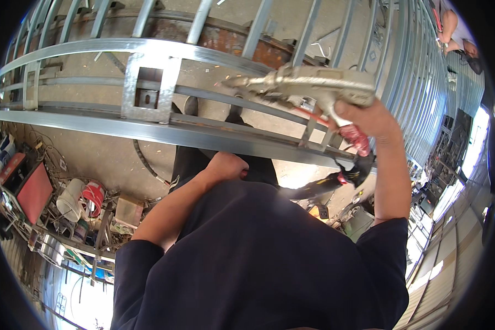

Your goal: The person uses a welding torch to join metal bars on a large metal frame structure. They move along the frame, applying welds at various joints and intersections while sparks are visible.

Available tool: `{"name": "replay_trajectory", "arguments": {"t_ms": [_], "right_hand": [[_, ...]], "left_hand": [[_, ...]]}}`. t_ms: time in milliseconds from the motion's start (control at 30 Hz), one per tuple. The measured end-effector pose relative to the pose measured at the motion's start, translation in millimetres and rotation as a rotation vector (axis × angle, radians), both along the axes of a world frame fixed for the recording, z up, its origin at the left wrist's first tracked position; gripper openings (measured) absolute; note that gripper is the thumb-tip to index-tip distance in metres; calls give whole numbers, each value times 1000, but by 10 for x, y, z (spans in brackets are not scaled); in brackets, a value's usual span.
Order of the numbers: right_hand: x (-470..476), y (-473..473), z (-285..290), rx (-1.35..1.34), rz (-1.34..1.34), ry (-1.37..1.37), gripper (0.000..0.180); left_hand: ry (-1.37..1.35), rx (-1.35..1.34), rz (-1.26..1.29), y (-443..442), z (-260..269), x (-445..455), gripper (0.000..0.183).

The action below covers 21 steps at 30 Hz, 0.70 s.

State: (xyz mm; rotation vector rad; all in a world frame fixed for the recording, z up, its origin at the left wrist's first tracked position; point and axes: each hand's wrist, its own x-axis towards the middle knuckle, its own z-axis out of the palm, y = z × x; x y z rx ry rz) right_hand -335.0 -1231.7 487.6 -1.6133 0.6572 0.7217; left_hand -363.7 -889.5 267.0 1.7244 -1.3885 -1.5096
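Observation:
My right hand (369,117) grips the handle of a pale, worn handheld welding gun (334,82). Its blurred nozzle points left, above the galvanized steel frame (189,134). Red wrapping and a dark sleeved hose (321,187) run down from the handle. My left hand (227,165) is curled at my lap, just below the frame's near rail; a small red spot shows by its fingers, and whether it holds anything is unclear. A square plate with a square opening (128,88) joins two rails of the frame, left of the gun.
Upright metal bars (255,31) extend across the far side and right. A rusty steel beam (169,31) lies behind the frame. At lower left stand a red bucket (93,198), a white bucket (70,200) and clutter. Another person (449,27) is at upper right.

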Motion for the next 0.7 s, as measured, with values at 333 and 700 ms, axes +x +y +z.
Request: {"name": "replay_trajectory", "arguments": {"t_ms": [333,700], "right_hand": [[-57,-1267,-60,-56,5,-57,49],[-82,-1682,-590,101,123,-79,55]], "left_hand": [[72,-31,186,-770,14,-902,14],[-69,184,338,-1291,647,-1206,12]]}}
